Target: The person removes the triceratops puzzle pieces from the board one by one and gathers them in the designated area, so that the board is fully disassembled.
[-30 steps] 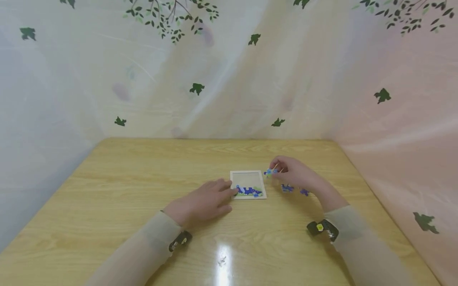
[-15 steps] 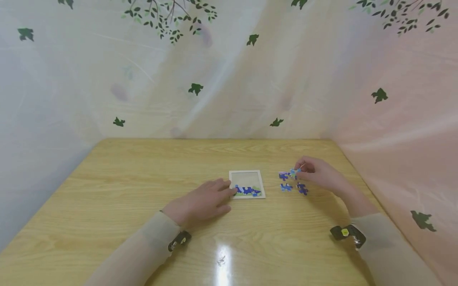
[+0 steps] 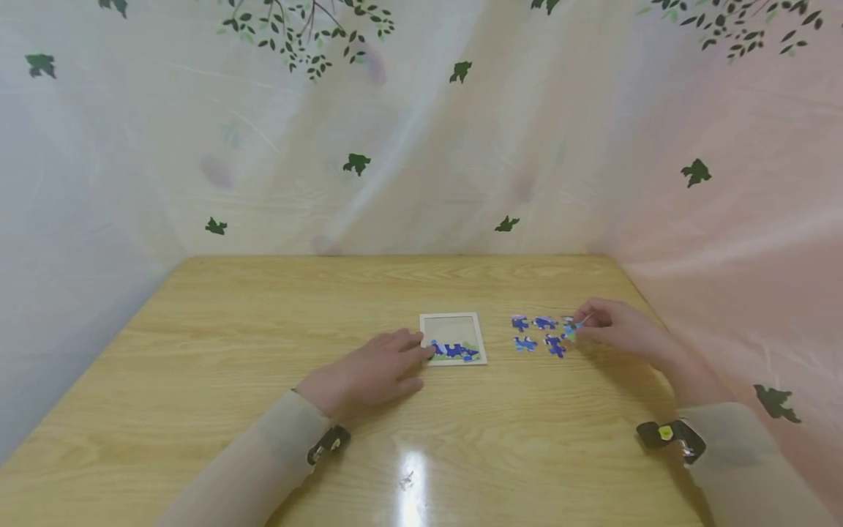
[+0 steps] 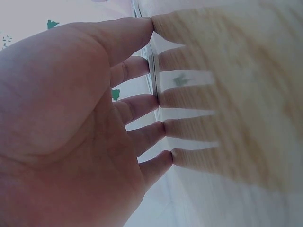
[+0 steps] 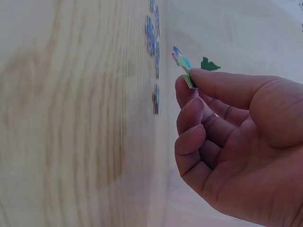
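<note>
Puzzle piece, in the right hand, is at the right end of the loose pieces; half a second ago that hand was farther left, and a dark blue piece now lies bare where its fingertips were. The left hand and the frame have stayed as they were.

Thumb and forefinger pinch the piece at one end, the other fingers curled in beneath. The right wrist view shows it nearly edge-on, slanting, its long axis running out beyond the fingertips; in the head view its free end points left, towards the loose pieces. It is held above the table.

Nearest the wearer are two pale sleeves, each with a dark wrist device. Beyond, the left hand is spread with fingers outstretched, gripping nothing, its tips over the frame's left rim. Joined blue and green pieces fill the frame's near part. Loose pieces lie in two rows between frame and right hand, one partly hidden behind the held piece. Farthest back hangs a leaf-patterned curtain
</note>
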`<state>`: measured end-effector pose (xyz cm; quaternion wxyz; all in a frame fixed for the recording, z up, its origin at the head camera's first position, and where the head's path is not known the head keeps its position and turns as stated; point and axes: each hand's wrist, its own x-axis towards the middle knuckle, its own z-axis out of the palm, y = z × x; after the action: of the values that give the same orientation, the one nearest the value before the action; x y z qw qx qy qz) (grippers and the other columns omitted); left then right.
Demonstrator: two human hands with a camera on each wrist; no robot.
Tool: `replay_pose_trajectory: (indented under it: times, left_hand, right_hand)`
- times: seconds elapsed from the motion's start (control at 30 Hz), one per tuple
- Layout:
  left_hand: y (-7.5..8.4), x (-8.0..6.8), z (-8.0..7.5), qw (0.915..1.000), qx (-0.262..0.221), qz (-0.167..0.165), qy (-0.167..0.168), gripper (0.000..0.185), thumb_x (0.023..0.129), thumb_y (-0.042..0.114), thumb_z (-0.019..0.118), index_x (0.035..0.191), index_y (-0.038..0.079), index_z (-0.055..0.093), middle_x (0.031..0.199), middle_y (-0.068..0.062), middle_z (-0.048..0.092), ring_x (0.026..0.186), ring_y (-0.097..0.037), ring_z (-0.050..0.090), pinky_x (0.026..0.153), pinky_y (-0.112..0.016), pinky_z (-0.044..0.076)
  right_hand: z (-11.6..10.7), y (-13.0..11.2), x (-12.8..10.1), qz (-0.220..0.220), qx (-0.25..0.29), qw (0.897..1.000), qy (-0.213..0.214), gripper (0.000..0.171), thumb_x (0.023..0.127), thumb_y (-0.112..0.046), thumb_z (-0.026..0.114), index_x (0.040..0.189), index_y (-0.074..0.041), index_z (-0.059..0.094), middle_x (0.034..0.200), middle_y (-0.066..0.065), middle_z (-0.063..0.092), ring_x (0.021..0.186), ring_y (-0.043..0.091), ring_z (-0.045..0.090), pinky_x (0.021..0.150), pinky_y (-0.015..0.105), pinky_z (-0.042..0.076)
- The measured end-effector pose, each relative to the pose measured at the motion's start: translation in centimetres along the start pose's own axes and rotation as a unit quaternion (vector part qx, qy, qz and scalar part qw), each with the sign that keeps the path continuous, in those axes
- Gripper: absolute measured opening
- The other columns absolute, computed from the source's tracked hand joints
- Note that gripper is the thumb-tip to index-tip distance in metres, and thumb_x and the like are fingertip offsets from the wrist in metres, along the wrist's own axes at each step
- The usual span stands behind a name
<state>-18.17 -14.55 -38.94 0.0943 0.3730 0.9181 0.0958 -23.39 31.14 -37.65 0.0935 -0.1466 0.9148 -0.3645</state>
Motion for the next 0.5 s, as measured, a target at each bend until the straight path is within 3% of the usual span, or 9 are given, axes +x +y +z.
replay_pose_trajectory:
  times: [0.2,0.5]
  left_hand:
    - [0.16,-0.08,-0.23,1.0,-0.005,-0.001,0.002,0.062,0.117,0.038,0.054,0.172,0.012,0.041,0.178,-0.02,0.031,0.165,-0.043,0.026,0.136,-0.058,0.017]
    - [-0.01,0.11,-0.08,1.0,-0.002,0.003,0.001,0.062,0.117,0.038,0.055,0.171,0.011,0.041,0.177,-0.021,0.032,0.164,-0.043,0.027,0.136,-0.058,0.018]
  right_hand:
    - [-0.67,0.6,-0.34,0.024,0.024,0.999,-0.022,0.024,0.106,-0.01,0.074,0.122,0.004,0.065,0.103,0.01,0.076,0.088,0.019,0.065,0.067,0.03,0.057]
    - [-0.59,1.04,-0.35,0.033,-0.001,0.999,-0.038,0.02,0.105,-0.009,0.074,0.117,0.004,0.066,0.099,0.005,0.071,0.087,0.016,0.059,0.069,0.029,0.052]
